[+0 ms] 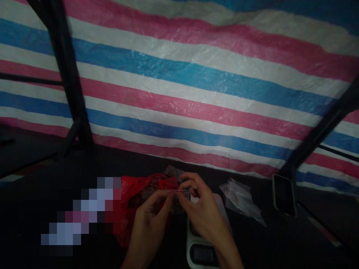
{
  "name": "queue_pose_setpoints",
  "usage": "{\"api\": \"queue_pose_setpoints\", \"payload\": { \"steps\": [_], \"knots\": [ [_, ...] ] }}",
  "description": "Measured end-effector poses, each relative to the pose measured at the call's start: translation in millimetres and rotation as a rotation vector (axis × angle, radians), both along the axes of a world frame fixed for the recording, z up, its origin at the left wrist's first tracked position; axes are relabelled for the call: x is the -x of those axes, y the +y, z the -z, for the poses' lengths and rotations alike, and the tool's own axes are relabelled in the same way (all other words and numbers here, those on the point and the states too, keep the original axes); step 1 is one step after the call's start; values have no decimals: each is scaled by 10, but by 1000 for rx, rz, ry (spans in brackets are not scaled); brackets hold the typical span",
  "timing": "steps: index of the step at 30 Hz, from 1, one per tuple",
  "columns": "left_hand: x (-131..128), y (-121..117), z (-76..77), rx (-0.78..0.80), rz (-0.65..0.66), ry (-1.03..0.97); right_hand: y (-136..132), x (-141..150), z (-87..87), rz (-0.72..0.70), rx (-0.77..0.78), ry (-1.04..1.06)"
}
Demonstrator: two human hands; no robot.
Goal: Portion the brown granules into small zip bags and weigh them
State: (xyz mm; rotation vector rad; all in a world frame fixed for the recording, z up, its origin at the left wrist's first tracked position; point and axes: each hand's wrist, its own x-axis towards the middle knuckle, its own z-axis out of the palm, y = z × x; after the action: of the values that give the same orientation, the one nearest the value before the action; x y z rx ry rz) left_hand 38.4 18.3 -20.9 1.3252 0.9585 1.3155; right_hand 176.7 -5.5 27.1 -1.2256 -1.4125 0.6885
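My left hand point(150, 220) and my right hand point(203, 211) meet in the middle, each pinching the top edge of a small clear plastic bag point(177, 203). What is inside that bag is too dark to make out. Just left of and behind my left hand lies an open red plastic bag point(123, 224) with small brown pieces point(150, 185) in it. Under my right hand and forearm stands a white digital scale point(193, 257), partly covered by them. Another clear bag point(172, 172) lies beyond my fingertips.
Several clear plastic bags point(242, 200) lie in a pile right of the scale. A phone-like device point(284, 196) stands farther right. A striped plastic sheet point(196, 93) hangs behind the dark surface, with dark posts point(68, 74) at both sides. A patch at left is pixelated.
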Motion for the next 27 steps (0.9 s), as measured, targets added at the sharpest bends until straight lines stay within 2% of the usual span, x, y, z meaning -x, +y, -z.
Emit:
{"api": "queue_pose_setpoints", "payload": {
  "steps": [3, 7, 10, 12, 15, 18, 22, 27],
  "knots": [
    [31, 7, 51, -5, -17, 20, 73, -79, -52, 89, -24, -47],
    [109, -19, 143, -55, -181, 107, 356, -202, -82, 433, -125, -70],
    [221, -39, 161, -134, -231, 191, 556, -309, -17, 532, -78, -121],
    [296, -45, 143, -176, -254, 230, 585, -427, 62, 600, -16, -187],
    [373, -49, 115, -235, -288, 275, 448, -704, 167, 734, 72, -304],
    [404, -65, 141, -319, -307, 329, 214, -1048, 187, 823, 147, -395],
    [411, -93, 237, -482, -308, 445, -8, -1437, 137, 854, 215, -475],
    [408, -103, 262, -709, -362, 537, -122, -1689, 116, 855, 299, -438]
  ]
}}
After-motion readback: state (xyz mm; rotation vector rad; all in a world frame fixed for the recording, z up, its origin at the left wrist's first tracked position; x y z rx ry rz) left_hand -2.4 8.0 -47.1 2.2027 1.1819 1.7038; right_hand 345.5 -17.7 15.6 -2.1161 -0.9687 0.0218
